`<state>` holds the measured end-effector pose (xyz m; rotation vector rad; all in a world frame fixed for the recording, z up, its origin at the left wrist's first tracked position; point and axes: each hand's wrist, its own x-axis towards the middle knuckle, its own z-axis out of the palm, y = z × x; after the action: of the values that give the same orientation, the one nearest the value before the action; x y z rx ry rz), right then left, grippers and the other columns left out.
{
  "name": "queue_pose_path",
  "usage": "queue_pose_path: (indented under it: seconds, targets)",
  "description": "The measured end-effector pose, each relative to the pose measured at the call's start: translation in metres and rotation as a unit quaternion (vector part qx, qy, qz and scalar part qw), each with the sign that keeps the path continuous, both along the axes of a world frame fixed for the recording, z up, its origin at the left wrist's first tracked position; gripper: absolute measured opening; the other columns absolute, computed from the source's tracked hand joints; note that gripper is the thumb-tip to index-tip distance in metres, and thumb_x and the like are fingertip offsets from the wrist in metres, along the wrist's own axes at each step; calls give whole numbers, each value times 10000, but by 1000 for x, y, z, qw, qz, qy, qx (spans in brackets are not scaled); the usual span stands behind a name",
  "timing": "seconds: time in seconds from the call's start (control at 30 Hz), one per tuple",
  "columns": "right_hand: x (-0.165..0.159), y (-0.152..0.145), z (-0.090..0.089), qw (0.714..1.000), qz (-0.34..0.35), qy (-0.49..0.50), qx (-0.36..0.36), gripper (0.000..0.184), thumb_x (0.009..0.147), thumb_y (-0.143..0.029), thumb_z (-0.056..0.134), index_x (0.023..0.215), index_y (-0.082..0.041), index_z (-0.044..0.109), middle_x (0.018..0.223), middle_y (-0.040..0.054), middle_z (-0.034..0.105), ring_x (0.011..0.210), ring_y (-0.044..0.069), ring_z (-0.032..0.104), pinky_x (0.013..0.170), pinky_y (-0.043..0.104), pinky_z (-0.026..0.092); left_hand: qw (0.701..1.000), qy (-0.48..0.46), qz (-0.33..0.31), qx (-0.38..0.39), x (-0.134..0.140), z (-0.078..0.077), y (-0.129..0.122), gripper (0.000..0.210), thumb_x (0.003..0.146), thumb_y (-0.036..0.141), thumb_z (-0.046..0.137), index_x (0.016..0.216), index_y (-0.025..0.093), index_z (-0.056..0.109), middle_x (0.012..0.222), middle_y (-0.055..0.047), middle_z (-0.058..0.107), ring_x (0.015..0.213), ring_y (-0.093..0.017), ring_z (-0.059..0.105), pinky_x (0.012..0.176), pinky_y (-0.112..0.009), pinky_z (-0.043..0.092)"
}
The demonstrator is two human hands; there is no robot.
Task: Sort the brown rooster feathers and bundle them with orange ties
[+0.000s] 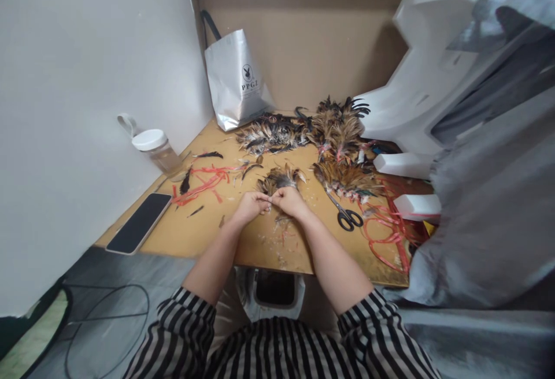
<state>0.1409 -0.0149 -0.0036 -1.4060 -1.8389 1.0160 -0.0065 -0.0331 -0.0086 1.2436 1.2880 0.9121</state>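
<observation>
My left hand (250, 208) and my right hand (288, 201) meet over the front middle of the table, both closed in a pinch with fingertips touching or nearly so. From just behind the fingers fans a small bunch of brown and black feathers (278, 179); its base is at my right hand's fingers. What my left fingertips pinch is too small to make out. Loose fluff and feather bits (284, 234) lie below the hands. To the right, black-handled scissors (348, 219) rest with their blades against a larger brown feather bundle (347, 178).
More feather bundles (273, 134) lie at the back, before a silver bag (232, 81). Red plastic strips (208, 182) are at left, with more red strips (388, 234) at right. A lidded jar (161, 153) and a phone (139, 224) occupy the left edge. A white stand (411, 107) rises at right.
</observation>
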Motion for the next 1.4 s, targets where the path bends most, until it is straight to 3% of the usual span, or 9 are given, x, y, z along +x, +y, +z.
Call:
queue_pose_path:
  seconds: [0.13, 0.27, 0.43, 0.67, 0.97, 1.2, 1.4]
  targets:
    - [0, 4, -1, 998, -14, 57, -11, 267, 653, -388, 571, 617, -130, 632, 506, -16, 531, 449, 69, 393, 457, 196, 309, 1000, 18, -3, 18, -1, -4, 1, 109, 602, 186, 676, 653, 103, 626, 487, 5, 560, 428, -62, 488, 466, -186, 405]
    - [9, 11, 0, 994, -7, 99, 34, 184, 667, -288, 567, 709, -126, 645, 665, 20, 625, 571, 93, 502, 588, 214, 394, 1000, 22, -2, 20, -1, -3, 0, 141, 614, 221, 674, 658, 100, 615, 506, -4, 568, 454, -69, 506, 481, -189, 414]
    - [18, 12, 1, 993, 48, -22, 106, 160, 638, -214, 611, 778, -164, 671, 697, 11, 615, 622, 105, 513, 607, 216, 383, 999, 26, -4, 26, -1, -2, -1, 168, 621, 248, 669, 674, 101, 606, 510, -1, 569, 452, -64, 500, 482, -186, 412]
    - [13, 3, 7, 974, 45, -144, 168, 120, 692, -236, 574, 729, -182, 675, 719, 24, 590, 650, 115, 506, 611, 217, 345, 1000, 13, -6, 18, -1, -2, -1, 196, 598, 263, 688, 672, 109, 593, 509, 0, 573, 464, -73, 515, 473, -188, 410]
    - [15, 0, 14, 971, 121, -139, 151, 142, 691, -175, 506, 630, -130, 627, 644, 19, 602, 598, 95, 484, 578, 196, 321, 1000, 1, 8, 19, -1, -5, 2, 186, 590, 229, 682, 680, 112, 569, 509, 4, 574, 468, -81, 534, 444, -179, 404]
    - [17, 2, 3, 974, 169, -124, 89, 146, 677, -207, 519, 645, -134, 641, 594, -1, 604, 539, 80, 465, 529, 188, 306, 1000, 1, 12, -1, 0, 1, 2, 170, 551, 170, 686, 660, 111, 569, 490, 8, 562, 459, -74, 515, 461, -182, 397]
    - [14, 6, 0, 990, 105, -61, 73, 209, 698, -239, 497, 711, -134, 677, 604, -5, 611, 545, 84, 471, 532, 187, 323, 1000, -7, -9, 17, -1, 3, -2, 159, 540, 155, 662, 666, 116, 572, 499, 24, 548, 438, -62, 467, 457, -184, 363]
